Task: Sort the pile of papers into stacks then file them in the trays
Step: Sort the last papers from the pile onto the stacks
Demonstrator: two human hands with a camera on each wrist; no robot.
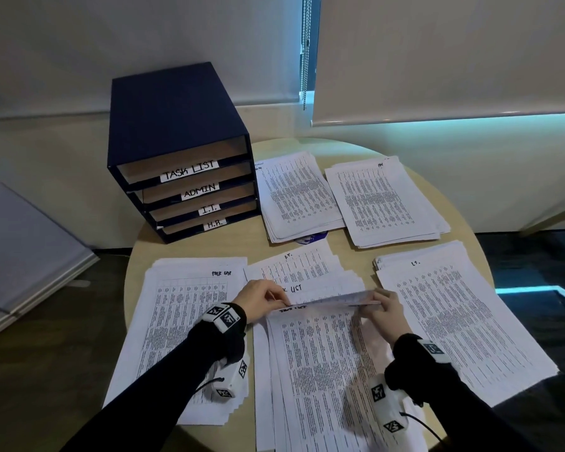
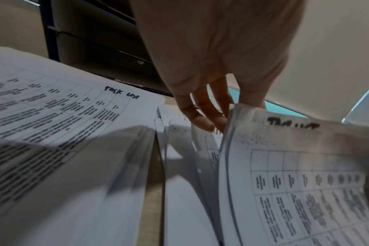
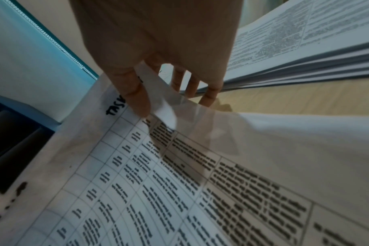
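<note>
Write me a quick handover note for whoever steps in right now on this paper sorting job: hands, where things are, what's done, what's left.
Left hand and right hand each pinch a top corner of a lifted sheet marked TASK LIST, over the unsorted middle pile.
Task list stack lies at the left, an I.T. stack at the right, two more stacks at the back.
Tray unit stands back left, labelled TASK LIST, ADMIN, I.T., H.R.
Done: four stacks started.
Left: place this sheet on the task list stack, finish the middle pile, then file every stack.
</note>
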